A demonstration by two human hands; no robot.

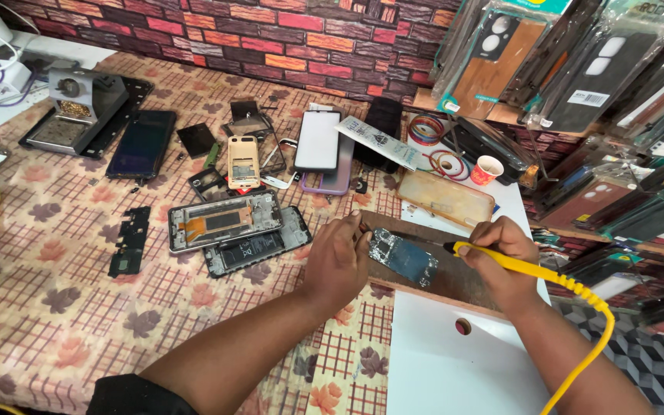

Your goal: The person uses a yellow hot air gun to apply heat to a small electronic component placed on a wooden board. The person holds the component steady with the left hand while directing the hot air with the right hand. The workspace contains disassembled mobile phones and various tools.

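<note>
Here a small phone circuit board (403, 257), bluish with shiny metal shields, is seen lying on a worn brown wooden block (455, 277). It is pinned at its near edge by the left hand (337, 260), whose fingers are curled down onto it. A soldering iron (501, 260) with a smooth yellow handle and ribbed yellow cable is gripped pen-fashion in the right hand (505, 250), fingers clenched around the handle, its dark tip laid toward the board. Just left of the block, an opened phone frame (223, 220) with an orange flex strip and a second one showing a black battery (255, 247) are spread on a cloth (63, 307) printed with checks and leaves. A paper cup (486, 170) stands on the white tabletop (455, 369). Behind, a wall of brick-pattern panelling (270, 34) is visible, and packaged phone covers (570, 69) hang at the right.
</note>
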